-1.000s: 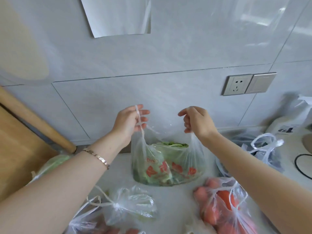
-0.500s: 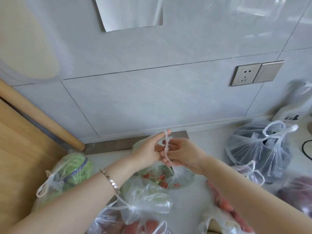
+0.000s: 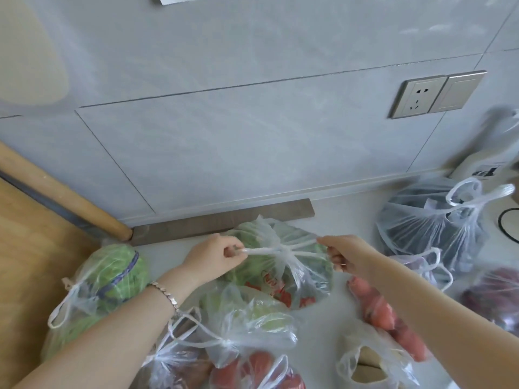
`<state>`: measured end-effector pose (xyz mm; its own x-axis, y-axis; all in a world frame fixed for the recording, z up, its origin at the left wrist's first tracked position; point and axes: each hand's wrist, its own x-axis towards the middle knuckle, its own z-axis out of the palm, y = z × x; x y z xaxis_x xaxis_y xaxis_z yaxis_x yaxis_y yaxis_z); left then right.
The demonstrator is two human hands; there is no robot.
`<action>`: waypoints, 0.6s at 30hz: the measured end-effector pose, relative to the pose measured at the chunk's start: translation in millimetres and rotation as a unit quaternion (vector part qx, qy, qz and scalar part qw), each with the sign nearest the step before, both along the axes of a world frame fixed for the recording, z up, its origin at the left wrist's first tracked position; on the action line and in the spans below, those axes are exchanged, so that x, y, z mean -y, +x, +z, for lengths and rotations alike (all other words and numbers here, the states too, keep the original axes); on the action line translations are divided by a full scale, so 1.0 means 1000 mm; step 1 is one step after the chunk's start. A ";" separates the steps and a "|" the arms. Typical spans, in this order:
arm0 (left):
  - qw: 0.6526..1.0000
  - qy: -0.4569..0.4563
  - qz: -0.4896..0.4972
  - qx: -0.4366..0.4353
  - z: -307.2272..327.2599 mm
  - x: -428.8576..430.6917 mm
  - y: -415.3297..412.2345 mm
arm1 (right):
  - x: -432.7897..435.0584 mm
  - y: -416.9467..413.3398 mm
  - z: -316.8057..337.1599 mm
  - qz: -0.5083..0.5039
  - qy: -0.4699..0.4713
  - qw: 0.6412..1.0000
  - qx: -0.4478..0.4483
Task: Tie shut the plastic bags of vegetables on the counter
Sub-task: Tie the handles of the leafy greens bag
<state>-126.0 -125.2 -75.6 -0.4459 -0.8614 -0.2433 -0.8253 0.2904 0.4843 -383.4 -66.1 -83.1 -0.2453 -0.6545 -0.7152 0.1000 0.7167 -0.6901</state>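
Note:
A clear plastic bag of green leafy vegetables with red print lies on the white counter near the wall. Its two handles are crossed into a knot above it. My left hand grips the left handle end and my right hand grips the right one, both pulled outward and taut. Around it lie other bags: a cabbage bag at the left, a tied bag of greens in front, tomatoes below, carrots at the right.
A tied bag of dark vegetables stands at the right rear, another reddish bag at the far right. A wooden board and rolling pin sit at the left. A wall socket is above; a black cable lies at the right edge.
The bag went from hanging open by its handles to lying on the counter. My hands came together, crossed the handles, then moved apart, drawing the knot tight.

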 end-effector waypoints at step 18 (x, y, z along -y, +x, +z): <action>0.986 0.158 -0.033 -0.045 0.008 0.038 -0.053 | 0.104 -0.003 -0.044 -0.107 -0.055 0.990 0.077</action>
<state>-179.4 -162.8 -67.3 -0.5310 -0.7170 -0.4516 -0.7590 0.1655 0.6297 -386.2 -170.2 -126.9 -0.2801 -0.6752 -0.6824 0.3520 0.5891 -0.7274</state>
